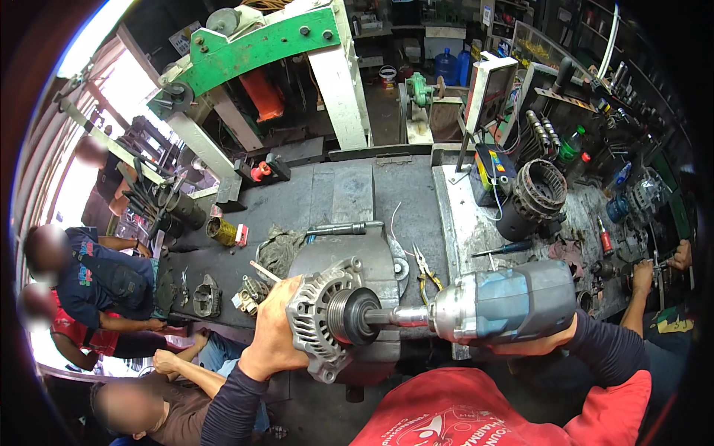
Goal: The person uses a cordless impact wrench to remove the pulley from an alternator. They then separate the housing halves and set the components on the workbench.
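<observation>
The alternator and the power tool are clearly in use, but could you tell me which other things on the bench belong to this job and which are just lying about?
In use:
- alternator, gripped by the left hand
- impact wrench, held by the right hand, its socket on the pulley

Lying about:
- pliers
- screwdriver
- stator ring
- rag
- small dismantled parts

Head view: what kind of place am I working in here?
Most likely an auto-electrical repair workshop: the left hand grips an alternator, the right hand holds an impact wrench, and a stator winding sits on the grimy bench.
</observation>
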Available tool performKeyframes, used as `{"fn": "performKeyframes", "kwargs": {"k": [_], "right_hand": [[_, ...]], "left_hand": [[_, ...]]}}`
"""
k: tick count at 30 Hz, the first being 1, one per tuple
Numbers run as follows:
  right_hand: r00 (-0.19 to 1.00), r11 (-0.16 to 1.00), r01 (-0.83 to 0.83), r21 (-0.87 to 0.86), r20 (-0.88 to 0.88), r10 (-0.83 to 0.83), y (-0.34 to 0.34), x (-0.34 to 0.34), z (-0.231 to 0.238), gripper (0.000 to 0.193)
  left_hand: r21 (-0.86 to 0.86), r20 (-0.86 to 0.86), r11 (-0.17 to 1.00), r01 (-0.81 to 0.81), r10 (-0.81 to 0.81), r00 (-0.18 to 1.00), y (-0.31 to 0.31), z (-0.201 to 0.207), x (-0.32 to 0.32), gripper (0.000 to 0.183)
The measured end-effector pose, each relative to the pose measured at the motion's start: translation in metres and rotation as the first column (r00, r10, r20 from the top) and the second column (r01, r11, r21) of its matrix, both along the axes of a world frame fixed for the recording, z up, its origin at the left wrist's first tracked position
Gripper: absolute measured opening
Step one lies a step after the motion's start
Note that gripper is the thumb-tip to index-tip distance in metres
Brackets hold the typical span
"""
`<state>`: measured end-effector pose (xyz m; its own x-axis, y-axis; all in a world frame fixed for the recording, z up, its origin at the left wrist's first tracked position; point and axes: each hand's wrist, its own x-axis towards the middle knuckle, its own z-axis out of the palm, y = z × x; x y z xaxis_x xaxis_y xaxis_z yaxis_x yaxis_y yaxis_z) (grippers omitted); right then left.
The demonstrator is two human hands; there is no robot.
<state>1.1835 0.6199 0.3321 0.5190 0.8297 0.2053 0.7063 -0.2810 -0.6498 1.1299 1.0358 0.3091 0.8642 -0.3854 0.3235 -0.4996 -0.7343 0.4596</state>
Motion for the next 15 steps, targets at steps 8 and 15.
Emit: {"fn": "performKeyframes", "kwargs": {"k": [8,15], "right_hand": [[0.997,1.0,-0.017,0.004,0.079,0.017,-0.0006,-0.0003,0.0029,0.051],[0.993,0.998,-0.02,-0.066,0.112,0.027,-0.0031,-0.0004,0.0029,0.05]], "left_hand": [[-0.011,-0.007,1.0,0.005,-0.005,1.0,0.0002,-0.0009,0.0009,0.081],[0.023,-0.039,1.0,-0.013,0.014,0.999,0.001,-0.0014,0.0002,0.082]]}}
